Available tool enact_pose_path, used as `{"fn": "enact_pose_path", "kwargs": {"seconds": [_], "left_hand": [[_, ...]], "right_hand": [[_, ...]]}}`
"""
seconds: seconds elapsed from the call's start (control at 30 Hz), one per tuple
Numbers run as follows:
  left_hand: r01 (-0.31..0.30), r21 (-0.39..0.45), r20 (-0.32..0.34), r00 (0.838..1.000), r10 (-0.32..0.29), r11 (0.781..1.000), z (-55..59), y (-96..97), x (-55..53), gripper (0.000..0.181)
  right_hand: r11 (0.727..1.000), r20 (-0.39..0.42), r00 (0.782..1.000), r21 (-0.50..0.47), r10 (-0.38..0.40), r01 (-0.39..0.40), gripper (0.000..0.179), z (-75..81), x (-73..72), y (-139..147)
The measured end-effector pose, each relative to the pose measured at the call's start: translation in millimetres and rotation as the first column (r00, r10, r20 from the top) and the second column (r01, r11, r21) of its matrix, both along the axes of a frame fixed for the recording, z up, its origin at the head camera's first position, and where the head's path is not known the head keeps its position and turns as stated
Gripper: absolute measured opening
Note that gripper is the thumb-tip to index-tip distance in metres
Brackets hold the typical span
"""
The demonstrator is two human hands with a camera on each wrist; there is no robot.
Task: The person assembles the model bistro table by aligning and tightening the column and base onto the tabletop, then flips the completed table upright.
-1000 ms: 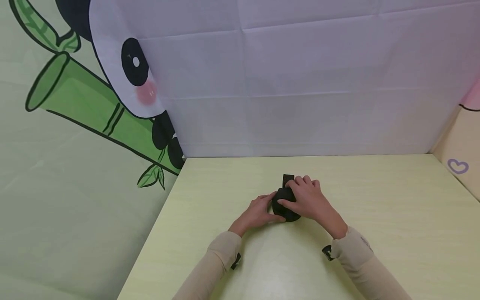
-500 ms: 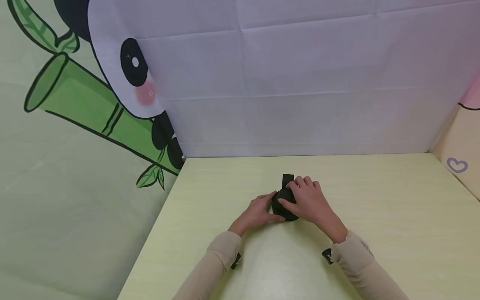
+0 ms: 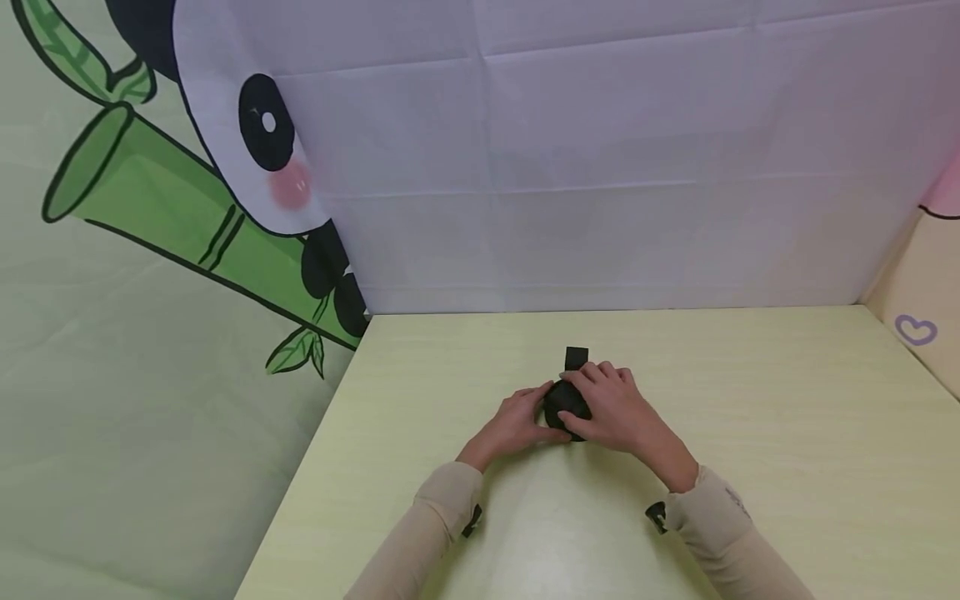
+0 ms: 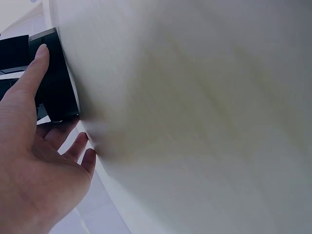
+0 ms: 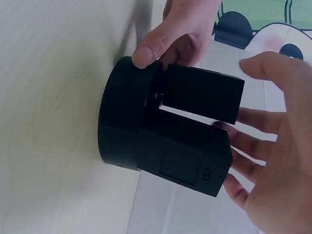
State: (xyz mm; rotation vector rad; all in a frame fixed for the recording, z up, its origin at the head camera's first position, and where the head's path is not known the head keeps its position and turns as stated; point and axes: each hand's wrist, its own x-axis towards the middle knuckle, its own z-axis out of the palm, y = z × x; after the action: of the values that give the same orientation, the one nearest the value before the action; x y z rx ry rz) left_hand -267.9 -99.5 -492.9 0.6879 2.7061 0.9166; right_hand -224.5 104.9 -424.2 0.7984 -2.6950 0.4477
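A black round-based piece (image 3: 564, 402) stands on the table between both hands. In the right wrist view its base (image 5: 119, 122) bears two blocks that stick up, one marked "152". My left hand (image 3: 513, 429) grips the base from the left, its thumb along the near side. In the left wrist view, that thumb lies on the black wall (image 4: 56, 78). My right hand (image 3: 617, 408) covers the right side, fingers curved round the block ends; its thumb looks slightly apart from them in the right wrist view. Behind shows a black square part (image 3: 576, 358); whether it is joined, I cannot tell.
The pale table (image 3: 787, 433) extends on both sides of the hands. A white cloth (image 3: 600, 167) hangs along its back edge. Printed cloth with green bamboo (image 3: 165, 192) hangs at the left, and a beige panel (image 3: 918, 283) borders the right.
My right hand has turned and slid slightly nearer on the black piece, its fingertips shifting left and toward me. The left hand and the square part behind stay in place.
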Motion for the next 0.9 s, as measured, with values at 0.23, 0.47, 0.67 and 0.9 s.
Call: {"fn": "enact_pose_path", "kwargs": {"seconds": [0.23,0.47,0.67,0.9], "left_hand": [[-0.007,0.004,0.01,1.0,0.007,1.0,-1.5,-1.5,0.2,0.1],[0.003,0.017,0.001,1.0,-0.003,1.0,-1.9,-1.3,-0.3,0.098],[0.01,0.026,-0.017,1.0,-0.01,1.0,-3.7,-2.6,-1.7,0.089],[0.0,0.04,-0.006,1.0,0.0,0.999,-3.8,-3.1,-0.6,0.092]], "right_hand": [[1.0,-0.022,1.0,0.026,-0.003,0.004,0.047,2.8,1.3,-7],[1.0,-0.054,0.999,0.017,-0.002,0.003,0.042,-0.8,1.3,-8],[1.0,-0.06,0.998,0.007,0.005,-0.005,0.043,-5.0,0.2,-12],[1.0,-0.07,0.997,-0.001,-0.029,0.029,0.038,-2.6,2.6,-12]]}}
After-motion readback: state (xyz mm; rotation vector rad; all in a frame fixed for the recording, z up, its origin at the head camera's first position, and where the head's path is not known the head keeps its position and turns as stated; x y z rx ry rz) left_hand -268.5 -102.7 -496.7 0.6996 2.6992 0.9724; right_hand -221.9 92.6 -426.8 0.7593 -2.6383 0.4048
